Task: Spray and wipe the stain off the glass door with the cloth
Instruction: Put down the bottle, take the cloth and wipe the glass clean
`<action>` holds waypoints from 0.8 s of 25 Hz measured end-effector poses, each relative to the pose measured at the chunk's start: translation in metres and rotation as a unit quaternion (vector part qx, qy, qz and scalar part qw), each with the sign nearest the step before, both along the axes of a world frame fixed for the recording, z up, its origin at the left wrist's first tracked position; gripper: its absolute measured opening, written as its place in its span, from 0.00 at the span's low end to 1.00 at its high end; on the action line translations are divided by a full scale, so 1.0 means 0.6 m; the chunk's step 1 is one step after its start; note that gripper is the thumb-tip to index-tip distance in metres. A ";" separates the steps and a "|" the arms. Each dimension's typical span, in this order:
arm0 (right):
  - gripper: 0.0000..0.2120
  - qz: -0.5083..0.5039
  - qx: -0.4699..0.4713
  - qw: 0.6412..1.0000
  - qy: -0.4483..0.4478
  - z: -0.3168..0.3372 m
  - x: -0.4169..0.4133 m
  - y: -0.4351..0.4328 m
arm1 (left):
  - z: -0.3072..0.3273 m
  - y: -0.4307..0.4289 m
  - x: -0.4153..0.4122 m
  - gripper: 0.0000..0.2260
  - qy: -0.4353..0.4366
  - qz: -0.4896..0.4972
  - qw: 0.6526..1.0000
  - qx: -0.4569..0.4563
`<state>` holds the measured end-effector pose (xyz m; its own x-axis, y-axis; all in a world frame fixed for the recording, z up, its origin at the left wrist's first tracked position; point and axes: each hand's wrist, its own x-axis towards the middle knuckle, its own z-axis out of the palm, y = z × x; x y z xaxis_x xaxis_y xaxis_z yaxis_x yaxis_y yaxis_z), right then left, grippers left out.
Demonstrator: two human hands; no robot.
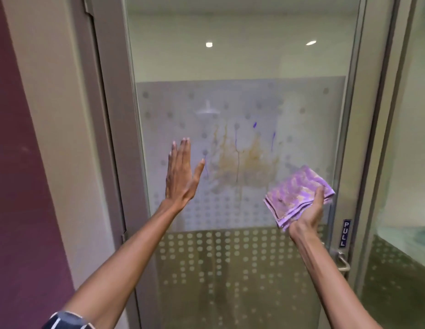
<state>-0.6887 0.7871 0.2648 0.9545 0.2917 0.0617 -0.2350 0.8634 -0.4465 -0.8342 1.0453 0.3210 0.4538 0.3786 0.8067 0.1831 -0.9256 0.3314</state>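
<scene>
Glass: one door (230,67), one brown stain (242,160) mid-pane, a few purple drips.
Cloth (297,193): one, lilac, folded, soiled.
Right hand (309,214): I see it gripping the cloth, right of stain.
Left hand (180,174): flat, fingers spread, empty.

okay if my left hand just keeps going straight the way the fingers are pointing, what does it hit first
The left hand is open, fingers pointing up along the glass door. Straight on looks free; only frosted dotted glass lies above. The stain sits to its right, off that line. Whether the palm touches the glass is unclear.

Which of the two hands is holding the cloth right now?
The right hand grips the folded purple cloth beside the stain. The left hand is empty, open flat with fingers spread.
</scene>
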 end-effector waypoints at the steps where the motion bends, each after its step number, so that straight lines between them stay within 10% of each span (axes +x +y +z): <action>1: 0.23 -0.026 -0.001 1.000 -0.002 0.019 0.018 0.009 | 0.018 0.024 0.010 0.33 -0.007 0.018 0.999 0.032; 6: 0.22 -0.227 0.001 0.974 -0.025 0.104 0.103 0.047 | 0.077 0.117 0.057 0.29 -0.022 0.086 0.985 0.148; 10: 0.24 -0.421 -0.165 0.885 -0.107 0.166 0.154 0.085 | 0.100 0.159 0.100 0.28 -0.009 0.110 0.980 0.168; 15: 0.30 -0.414 -0.456 0.763 -0.194 0.177 0.227 0.166 | 0.083 0.192 0.146 0.28 -0.027 0.100 0.986 0.134; 20: 0.41 -0.388 -0.443 0.781 -0.208 0.189 0.228 0.210 | 0.074 0.205 0.167 0.29 -0.072 0.130 0.975 0.164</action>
<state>-0.5521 0.9130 0.3785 0.8161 -0.2614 0.5154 0.5300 -0.0171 -0.8478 -0.7341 1.1684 0.3657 0.2503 0.1761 0.9520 0.3994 -0.9145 0.0641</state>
